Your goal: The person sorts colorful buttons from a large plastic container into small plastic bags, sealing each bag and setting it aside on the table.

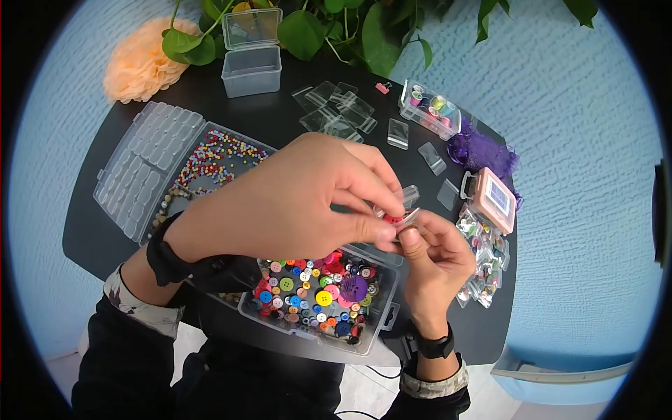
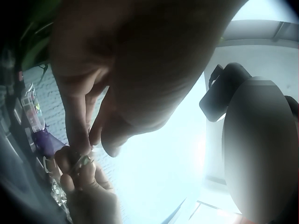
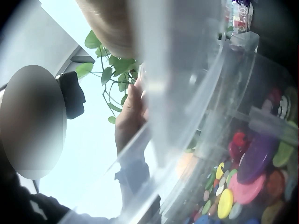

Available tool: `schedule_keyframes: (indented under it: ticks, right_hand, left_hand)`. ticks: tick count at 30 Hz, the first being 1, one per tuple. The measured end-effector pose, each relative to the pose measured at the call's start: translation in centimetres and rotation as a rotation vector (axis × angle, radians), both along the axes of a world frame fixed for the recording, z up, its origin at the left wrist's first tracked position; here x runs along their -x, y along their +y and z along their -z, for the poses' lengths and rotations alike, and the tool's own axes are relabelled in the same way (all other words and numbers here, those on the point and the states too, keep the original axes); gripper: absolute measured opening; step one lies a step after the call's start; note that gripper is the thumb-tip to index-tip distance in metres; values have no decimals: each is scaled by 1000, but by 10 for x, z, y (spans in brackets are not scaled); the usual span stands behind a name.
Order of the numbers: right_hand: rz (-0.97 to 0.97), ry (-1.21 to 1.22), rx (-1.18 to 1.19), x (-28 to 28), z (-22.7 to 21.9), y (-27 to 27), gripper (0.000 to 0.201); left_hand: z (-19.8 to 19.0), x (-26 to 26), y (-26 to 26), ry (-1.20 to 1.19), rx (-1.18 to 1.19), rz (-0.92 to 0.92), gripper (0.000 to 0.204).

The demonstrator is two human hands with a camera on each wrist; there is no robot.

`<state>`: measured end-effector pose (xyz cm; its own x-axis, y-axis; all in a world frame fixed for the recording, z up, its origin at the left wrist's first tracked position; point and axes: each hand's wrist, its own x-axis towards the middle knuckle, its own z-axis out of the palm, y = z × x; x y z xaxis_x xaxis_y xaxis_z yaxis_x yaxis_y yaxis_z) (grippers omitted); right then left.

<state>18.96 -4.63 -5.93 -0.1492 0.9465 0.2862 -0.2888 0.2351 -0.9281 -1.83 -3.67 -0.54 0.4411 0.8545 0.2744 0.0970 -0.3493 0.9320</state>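
In the head view my left hand [image 1: 301, 199] reaches across from the left, its thumb and fingertips pinching a small red button [image 1: 393, 219] at the mouth of a small clear plastic bag [image 1: 413, 215]. My right hand [image 1: 437, 262] grips that bag between thumb and curled fingers, so the fingertips of both hands meet around it. The left wrist view shows the left hand [image 2: 117, 79] above and the right hand [image 2: 91, 191] below, with the bag between them. Beneath the hands lies a clear box [image 1: 388, 308] of many-coloured buttons, close in the right wrist view.
An opened bead case [image 1: 147, 164] lies at left. Flat clear bags [image 1: 325, 105] and an open empty box [image 1: 252, 73] are at the back. A spool box [image 1: 420, 112], purple pouch [image 1: 483, 150], pink-lidded box [image 1: 493, 199] and filled bags [image 1: 483, 255] line the right edge.
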Motion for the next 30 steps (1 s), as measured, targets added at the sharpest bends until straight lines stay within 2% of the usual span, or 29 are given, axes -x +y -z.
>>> schedule_keyframes:
  ticks: [2, 7, 11, 14, 16, 17, 19, 25, 26, 28, 30]
  right_hand:
    - [-34, 13, 44, 2, -2, -2, 21]
    - [-88, -68, 33, 2, -3, -4, 20]
    - [-105, -124, 26, 2, -3, -3, 22]
    - [-102, -123, 28, 4, -1, -1, 26]
    - [-97, -129, 29, 4, -1, -1, 28]
    - [-92, -140, 29, 3, -1, -2, 29]
    - [-87, -142, 42, 4, -3, -2, 30]
    - [-72, -110, 53, 6, -4, -4, 28]
    - [-67, -80, 33, 7, -3, -3, 27]
    - [-64, -87, 21, 5, 0, -2, 26]
    - [-59, -95, 9, 3, 1, -1, 25]
  left_hand:
    - [1, 2, 2, 32, -67, -12, 12]
    - [-7, 8, 3, 75, 149, 11, 12]
    - [-10, 8, 2, 197, 170, -21, 15]
    - [-11, 9, 0, 258, 114, -69, 19]
    - [-13, 11, 0, 325, -50, -19, 22]
    - [-12, 10, 0, 330, -47, -13, 22]
    - [-12, 9, 0, 347, -84, -74, 17]
    - [-2, 6, 4, 165, -13, 4, 10]
    - [-2, 6, 3, 174, -16, 13, 10]
    - [-3, 6, 2, 153, 128, 20, 12]
    - [-3, 8, 3, 204, 78, 18, 12]
